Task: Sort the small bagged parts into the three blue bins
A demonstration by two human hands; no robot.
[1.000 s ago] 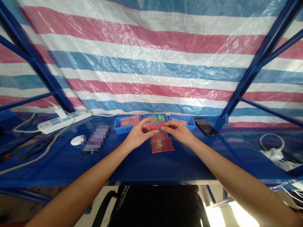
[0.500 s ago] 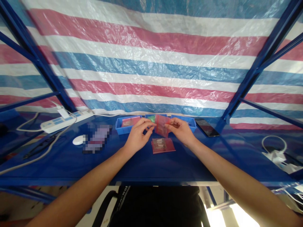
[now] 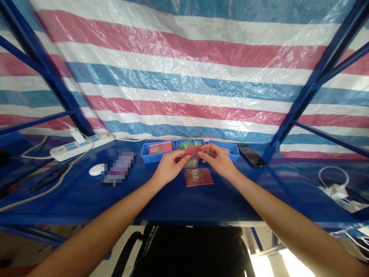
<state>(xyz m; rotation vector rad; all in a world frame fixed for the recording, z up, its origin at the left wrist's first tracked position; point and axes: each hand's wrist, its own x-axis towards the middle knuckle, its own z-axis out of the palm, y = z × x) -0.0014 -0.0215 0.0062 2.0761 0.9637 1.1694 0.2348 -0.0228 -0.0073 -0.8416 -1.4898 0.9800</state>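
Note:
A small pinkish-red plastic bag (image 3: 192,150) is held up between my two hands, above the blue table. My left hand (image 3: 172,163) pinches its left edge between thumb and fingers. On the other side, my right hand (image 3: 215,158) grips the right edge with thumb and fingertips. Just below, a flat red packet (image 3: 198,177) with small pale pieces showing lies on the table. Behind my hands stand a left blue bin (image 3: 154,158) holding a pink packet, a middle blue bin (image 3: 181,142) with green bags, and a right blue bin (image 3: 234,157) whose contents are partly hidden.
A dark phone (image 3: 252,156) lies right of the bins. At left are a white power strip (image 3: 72,149) with cables, a white mouse (image 3: 95,170) and a blurred-out item (image 3: 118,169). White chargers (image 3: 337,190) sit at the right. A striped tarp (image 3: 184,84) hangs behind.
My left hand has moved right and now grips the bag too. The bag has tilted and dropped slightly, uncovering more of the green bags in the middle bin.

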